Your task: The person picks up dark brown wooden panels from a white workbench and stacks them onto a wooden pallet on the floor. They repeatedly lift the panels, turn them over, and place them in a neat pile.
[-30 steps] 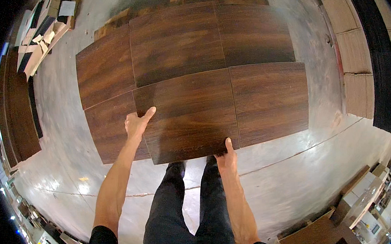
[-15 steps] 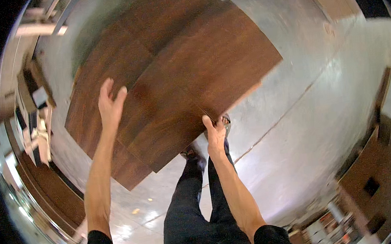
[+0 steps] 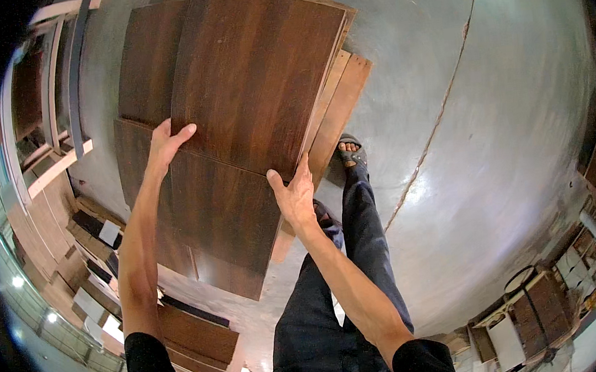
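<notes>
Gripping dark board [image 3: 253,76] edges: left hand [image 3: 165,145], right hand [image 3: 294,195].

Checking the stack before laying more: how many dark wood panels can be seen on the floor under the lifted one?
3 visible: upper left panel, lower left panel behind the left hand, and lower panel. The lifted panel, in the right hand, may hide more.

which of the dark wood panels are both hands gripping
The top dark panel: left hand and right hand grip its near edge; the others lie flat below.
</notes>
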### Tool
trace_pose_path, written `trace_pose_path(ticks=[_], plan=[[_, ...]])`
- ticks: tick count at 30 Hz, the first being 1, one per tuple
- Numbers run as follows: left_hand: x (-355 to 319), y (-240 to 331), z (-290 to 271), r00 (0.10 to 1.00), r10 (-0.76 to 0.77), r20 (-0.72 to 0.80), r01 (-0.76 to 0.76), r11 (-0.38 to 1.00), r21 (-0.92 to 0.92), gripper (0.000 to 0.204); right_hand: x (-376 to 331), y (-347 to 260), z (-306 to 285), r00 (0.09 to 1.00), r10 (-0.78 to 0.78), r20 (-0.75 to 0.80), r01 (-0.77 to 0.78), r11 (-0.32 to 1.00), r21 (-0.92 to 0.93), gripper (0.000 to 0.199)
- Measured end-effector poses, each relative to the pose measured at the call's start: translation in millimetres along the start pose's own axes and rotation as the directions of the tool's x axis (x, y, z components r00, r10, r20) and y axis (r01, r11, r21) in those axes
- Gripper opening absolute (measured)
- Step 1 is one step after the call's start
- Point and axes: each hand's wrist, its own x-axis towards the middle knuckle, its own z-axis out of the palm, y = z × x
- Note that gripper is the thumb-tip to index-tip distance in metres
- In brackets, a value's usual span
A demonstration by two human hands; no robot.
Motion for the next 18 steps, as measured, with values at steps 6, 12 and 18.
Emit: trace_pose_path(ticks=[6, 12, 18], plan=[[3, 4, -3, 0.997, -0.025, 0.068, 0.028, 0.999, -0.041, 0.067, -2, -4, -1, 1.0, 0.028, 0.004, -0.028, 0.999, -0.018, 0.091], [-1, 6, 0, 0.997, -0.068, 0.033, 0.069, 0.997, -0.034, 0.066, -6, -14, -4, 0.997, 0.078, 0.012, -0.078, 0.997, 0.015, 0.088], [0, 6, -1, 0.998, -0.047, 0.041, 0.052, 0.992, -0.112, 0.063, -8, -11, -1, 0.999, 0.042, 0.007, -0.043, 0.998, 0.051, 0.085]])
